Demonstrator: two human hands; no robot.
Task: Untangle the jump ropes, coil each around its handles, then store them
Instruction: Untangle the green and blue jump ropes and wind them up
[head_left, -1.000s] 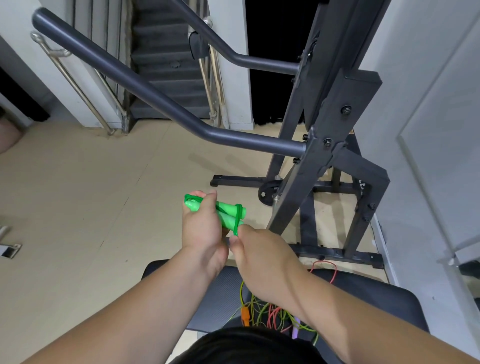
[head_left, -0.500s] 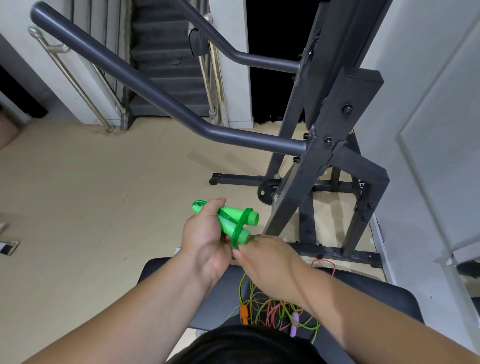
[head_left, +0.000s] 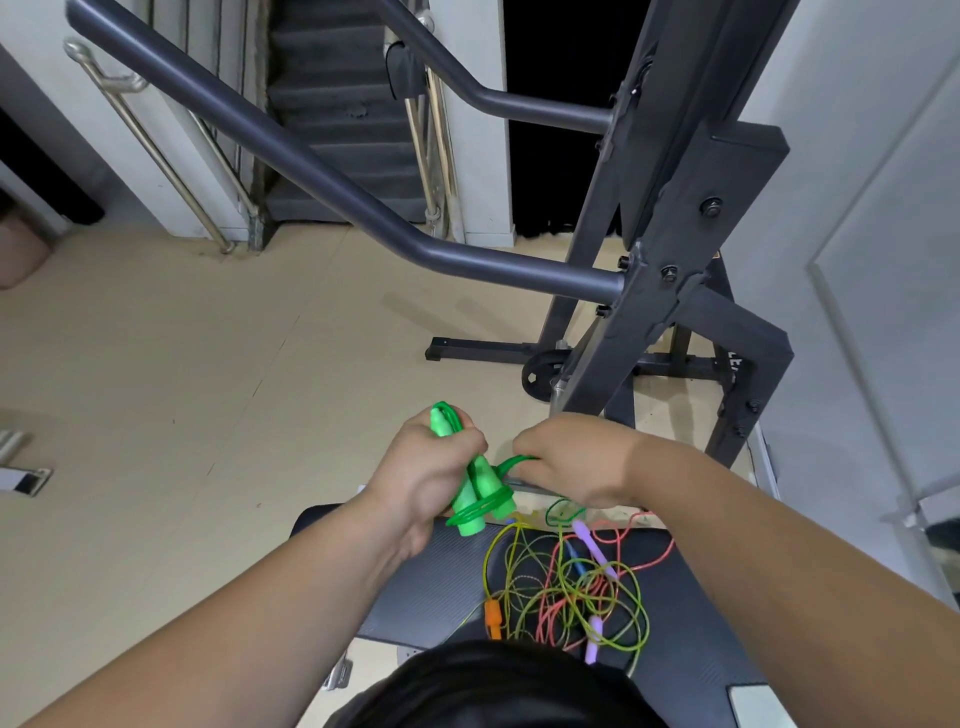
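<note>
The fingers of our left hand (head_left: 431, 467) curl tight round the paired green handles (head_left: 480, 483), just above the far edge of the dark worktop (head_left: 415, 582). Our right hand (head_left: 571, 462) seems to pinch the green cord (head_left: 511, 462), its fingertips hidden. We judge the cord light and springy, and the stiff handles the surest hold. The other ropes (head_left: 566, 582) lie tangled on the worktop.

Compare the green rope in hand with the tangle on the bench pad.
The green rope is held up: left hand grips its handles, right hand pinches its cord; the tangle lies on the bench pad. Green rope's cord loops round its handles; the tangle sprawls loose. Green rope is one colour; the tangle mixes several. Both are jump ropes.
</note>
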